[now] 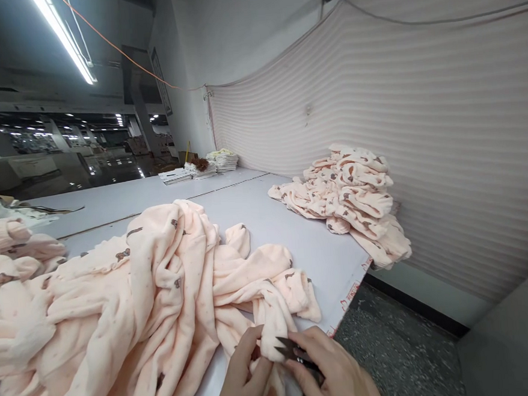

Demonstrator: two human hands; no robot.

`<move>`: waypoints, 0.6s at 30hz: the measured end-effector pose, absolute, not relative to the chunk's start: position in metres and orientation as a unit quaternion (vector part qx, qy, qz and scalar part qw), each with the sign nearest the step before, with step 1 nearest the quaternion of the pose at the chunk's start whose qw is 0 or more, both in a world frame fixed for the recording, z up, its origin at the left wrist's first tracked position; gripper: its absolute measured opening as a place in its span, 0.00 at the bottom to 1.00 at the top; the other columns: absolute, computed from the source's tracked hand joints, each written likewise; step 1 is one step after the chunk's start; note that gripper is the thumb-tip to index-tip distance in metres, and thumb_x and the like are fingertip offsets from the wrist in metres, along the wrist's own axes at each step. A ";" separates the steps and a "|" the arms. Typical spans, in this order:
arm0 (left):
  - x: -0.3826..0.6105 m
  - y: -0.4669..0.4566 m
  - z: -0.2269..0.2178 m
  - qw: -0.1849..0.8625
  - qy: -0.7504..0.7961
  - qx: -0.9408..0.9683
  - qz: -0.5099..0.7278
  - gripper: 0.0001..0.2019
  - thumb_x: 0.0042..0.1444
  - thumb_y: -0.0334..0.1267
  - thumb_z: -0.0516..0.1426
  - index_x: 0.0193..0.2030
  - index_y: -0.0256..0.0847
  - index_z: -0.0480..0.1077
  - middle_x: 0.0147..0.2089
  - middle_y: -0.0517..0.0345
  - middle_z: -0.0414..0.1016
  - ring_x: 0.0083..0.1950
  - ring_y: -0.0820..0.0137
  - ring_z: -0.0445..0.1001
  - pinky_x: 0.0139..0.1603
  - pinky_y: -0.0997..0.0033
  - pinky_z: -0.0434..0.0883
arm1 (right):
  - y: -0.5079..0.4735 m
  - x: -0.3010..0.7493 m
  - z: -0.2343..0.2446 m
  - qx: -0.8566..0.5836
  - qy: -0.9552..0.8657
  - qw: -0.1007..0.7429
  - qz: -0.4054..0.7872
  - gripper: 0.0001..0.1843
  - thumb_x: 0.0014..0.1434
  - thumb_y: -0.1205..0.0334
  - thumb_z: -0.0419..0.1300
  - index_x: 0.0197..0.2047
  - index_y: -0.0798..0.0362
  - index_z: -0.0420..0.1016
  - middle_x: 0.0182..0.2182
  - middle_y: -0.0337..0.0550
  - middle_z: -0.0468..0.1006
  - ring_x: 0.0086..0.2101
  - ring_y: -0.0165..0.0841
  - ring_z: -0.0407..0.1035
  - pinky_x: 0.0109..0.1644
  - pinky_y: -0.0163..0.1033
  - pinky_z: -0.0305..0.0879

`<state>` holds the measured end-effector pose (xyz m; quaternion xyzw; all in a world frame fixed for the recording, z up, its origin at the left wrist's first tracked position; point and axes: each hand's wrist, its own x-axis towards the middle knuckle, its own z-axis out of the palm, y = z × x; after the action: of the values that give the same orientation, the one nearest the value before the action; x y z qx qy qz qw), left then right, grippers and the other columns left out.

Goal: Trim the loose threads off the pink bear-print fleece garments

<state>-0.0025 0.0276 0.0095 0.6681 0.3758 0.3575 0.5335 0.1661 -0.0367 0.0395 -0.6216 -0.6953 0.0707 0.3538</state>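
One view only: head camera, looking forward and down along a table edge.

Hands: both sit at the bottom of the frame, cut off at the wrists. Left hand (pixel 243 380) has its fingers closed narrow on a garment end (pixel 271 330), a rolled tip of pink fleece lying at the near table edge. Right hand (pixel 340 376) is closed round thread snips (pixel 293 350), whose dark blades stick out past the fingers.

Key relation: the snips' long axis runs from the right hand up and to the left, tips aimed at the garment end. Touching it or just short of it, cannot tell. The garment end lies between the two hands and just ahead of them. The left hand is on it directly; the right meets it only through the blades.

Source: the garment end belongs to a large heap (pixel 118 305) of pink printed fleece spread leftward over the table (pixel 265 222), its folds running away up-left from the hands.

Surroundings: a folded pile (pixel 349 198) of like fabric lies well apart at the table's far right, against a ribbed curtain (pixel 421 120). Small white stacks (pixel 220 160) stand at the far end. Speckled floor (pixel 392 346) shows right of the edge.

Hidden or unclear:
- The snips' handle is inside the right palm.
- How far the blades are parted is too small to read.
- Whatever lies at the blade tips is too fine to see.
- The heap is cut off at left and bottom.
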 end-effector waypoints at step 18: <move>-0.006 0.023 0.014 0.435 0.369 0.710 0.413 0.10 0.56 0.35 0.51 0.44 0.42 0.68 0.46 0.52 0.71 0.49 0.62 0.68 0.51 0.65 0.67 | -0.033 0.162 0.047 -0.628 -0.707 0.323 0.046 0.12 0.61 0.62 0.56 0.46 0.44 0.76 0.36 0.38 0.80 0.36 0.35 0.76 0.38 0.33 0.70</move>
<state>-0.0058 0.0229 0.0142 0.7098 0.3687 0.4134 0.4352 0.1617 -0.0329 0.0470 -0.6276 -0.7069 0.0462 0.3230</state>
